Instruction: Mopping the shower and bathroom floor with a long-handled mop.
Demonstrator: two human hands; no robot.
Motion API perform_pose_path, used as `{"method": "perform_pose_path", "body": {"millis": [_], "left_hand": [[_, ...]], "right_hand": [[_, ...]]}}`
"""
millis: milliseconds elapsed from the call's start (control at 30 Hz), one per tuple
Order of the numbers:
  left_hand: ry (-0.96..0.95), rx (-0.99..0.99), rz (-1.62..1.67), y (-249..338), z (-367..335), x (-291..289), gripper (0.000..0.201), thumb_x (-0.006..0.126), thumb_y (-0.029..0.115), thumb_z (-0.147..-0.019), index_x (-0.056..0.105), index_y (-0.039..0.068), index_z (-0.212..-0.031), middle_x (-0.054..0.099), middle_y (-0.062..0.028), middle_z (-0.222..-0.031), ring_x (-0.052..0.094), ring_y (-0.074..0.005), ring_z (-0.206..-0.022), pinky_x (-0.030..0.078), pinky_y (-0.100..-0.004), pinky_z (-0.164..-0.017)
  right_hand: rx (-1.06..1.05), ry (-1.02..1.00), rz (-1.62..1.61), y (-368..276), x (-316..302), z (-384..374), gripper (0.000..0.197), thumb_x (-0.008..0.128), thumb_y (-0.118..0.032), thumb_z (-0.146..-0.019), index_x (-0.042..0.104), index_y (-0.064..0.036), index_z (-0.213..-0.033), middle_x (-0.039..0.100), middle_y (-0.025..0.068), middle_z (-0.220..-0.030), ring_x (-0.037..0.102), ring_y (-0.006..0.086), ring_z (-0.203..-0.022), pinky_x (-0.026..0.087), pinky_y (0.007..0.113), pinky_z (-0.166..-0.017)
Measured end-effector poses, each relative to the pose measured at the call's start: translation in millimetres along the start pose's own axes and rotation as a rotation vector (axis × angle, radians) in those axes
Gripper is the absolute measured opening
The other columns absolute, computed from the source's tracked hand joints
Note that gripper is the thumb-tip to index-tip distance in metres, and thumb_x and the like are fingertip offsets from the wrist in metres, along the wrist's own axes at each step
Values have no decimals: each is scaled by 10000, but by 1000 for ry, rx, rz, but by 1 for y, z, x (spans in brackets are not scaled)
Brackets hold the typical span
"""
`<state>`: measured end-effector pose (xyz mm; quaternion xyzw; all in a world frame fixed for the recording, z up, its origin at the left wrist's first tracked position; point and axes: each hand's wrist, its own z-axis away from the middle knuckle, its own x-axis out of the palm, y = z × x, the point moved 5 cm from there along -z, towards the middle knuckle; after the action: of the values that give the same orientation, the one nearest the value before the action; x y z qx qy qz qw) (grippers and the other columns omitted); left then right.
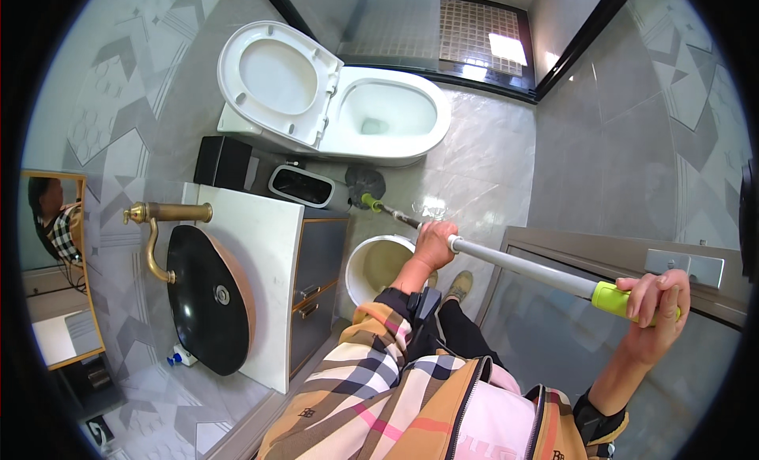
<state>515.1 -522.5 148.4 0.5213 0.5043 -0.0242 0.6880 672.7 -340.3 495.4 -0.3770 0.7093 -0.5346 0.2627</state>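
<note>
A mop with a pale grey pole (526, 264) slants across the bathroom. My left hand (435, 245) is wrapped round the lower part of the pole. At the upper end, my right hand (658, 303) grips the lime green handle (610, 299). The dark grey mop head (364, 185) rests on the floor beside the toilet base, close to a grey waste bin (301, 186). Just below the mop's lower end stands a white bucket (378, 268) with murky water in it, partly hidden by my left forearm.
The toilet (387, 116) stands with lid and seat raised. On the left, a white counter (254, 223) carries a black basin (207, 302) and a brass tap (162, 215). A brown-framed door (569, 254) with a metal handle is at the right. Glass shower panels (393, 25) rise beyond the toilet.
</note>
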Motion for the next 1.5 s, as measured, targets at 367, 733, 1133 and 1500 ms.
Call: {"method": "perform_pose_path", "body": {"millis": [367, 733, 1133, 1500], "left_hand": [[-125, 1, -36, 14, 33, 7, 109, 615, 146, -630, 519, 146, -681, 548, -38, -728, 545, -262, -809, 328, -506, -897], [-339, 267, -101, 76, -14, -47, 112, 595, 141, -628, 575, 133, -738, 580, -45, -716, 581, -250, -791, 326, -471, -918], [-294, 40, -264, -9, -11, -53, 132, 608, 107, -648, 592, 144, -774, 583, -54, -840, 550, -248, -907, 298, -498, -950], [-319, -30, -257, -47, -5, 15, 191, 659, 182, -652, 609, 240, -826, 557, -26, -861, 513, -268, -940, 366, -417, -817]], "right_hand": [[30, 128, 96, -20, -16, 62, 215, 465, -231, -928, 488, -36, -841, 398, 6, -433, 461, 133, -430, 520, 381, -685], [-22, 396, 161, -46, -86, 98, 226, 317, -183, -977, 476, -40, -1050, 330, -32, -565, 415, 71, -565, 490, 294, -750], [184, 329, 107, 25, -24, 96, 210, 412, -241, -949, 495, -49, -974, 457, 0, -582, 504, 127, -545, 491, 410, -804], [219, 188, 126, 25, 8, 86, 142, 457, -114, -907, 533, -23, -829, 437, 11, -498, 506, 144, -525, 467, 371, -749]]}}
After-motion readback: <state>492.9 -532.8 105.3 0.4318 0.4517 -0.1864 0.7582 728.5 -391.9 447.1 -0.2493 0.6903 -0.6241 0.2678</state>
